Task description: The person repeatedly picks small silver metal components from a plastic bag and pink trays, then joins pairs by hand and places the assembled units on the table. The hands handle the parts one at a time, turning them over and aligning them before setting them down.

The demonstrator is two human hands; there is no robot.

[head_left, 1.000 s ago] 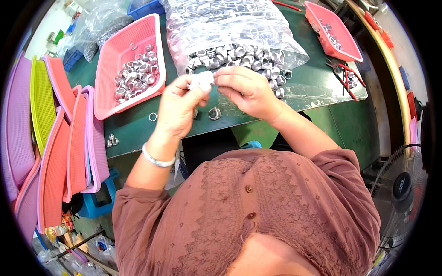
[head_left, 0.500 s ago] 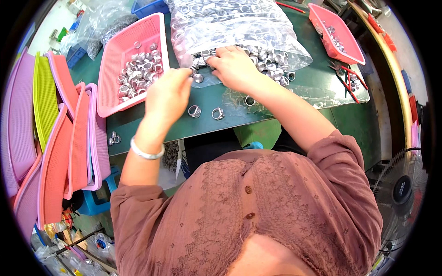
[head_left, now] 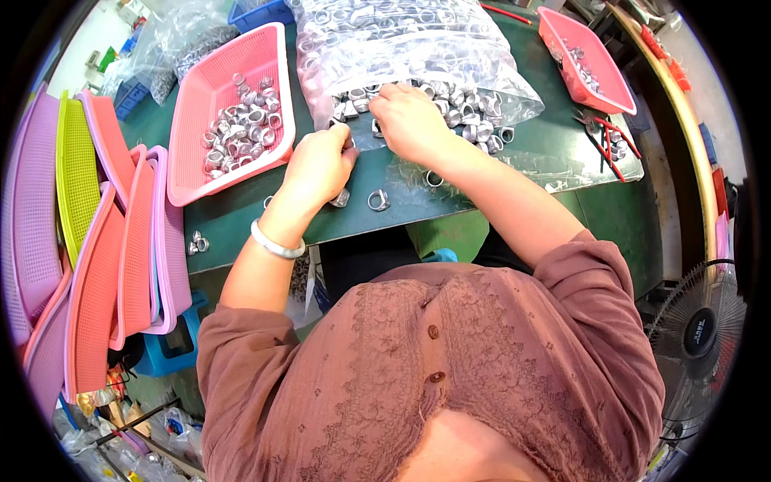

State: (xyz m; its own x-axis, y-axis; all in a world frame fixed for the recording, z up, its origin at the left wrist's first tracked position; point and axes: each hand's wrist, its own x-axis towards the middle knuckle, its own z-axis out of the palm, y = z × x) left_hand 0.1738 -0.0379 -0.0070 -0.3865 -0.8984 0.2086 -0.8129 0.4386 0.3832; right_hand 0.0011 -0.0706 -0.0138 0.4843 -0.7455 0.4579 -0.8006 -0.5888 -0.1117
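Both hands have dropped from the raised position of a second ago down to the mouth of the clear plastic bag of small silver metal rings [head_left: 418,40] on the green table [head_left: 241,213]. Right hand [head_left: 411,120] rests among the spilled rings, fingers curled — whether they pinch one I cannot tell. Left hand [head_left: 320,167] is loosely closed beside it, contents hidden. Two loose rings [head_left: 377,199] lie just below — a pink plastic basket [head_left: 193,173] of rings sits to the left.
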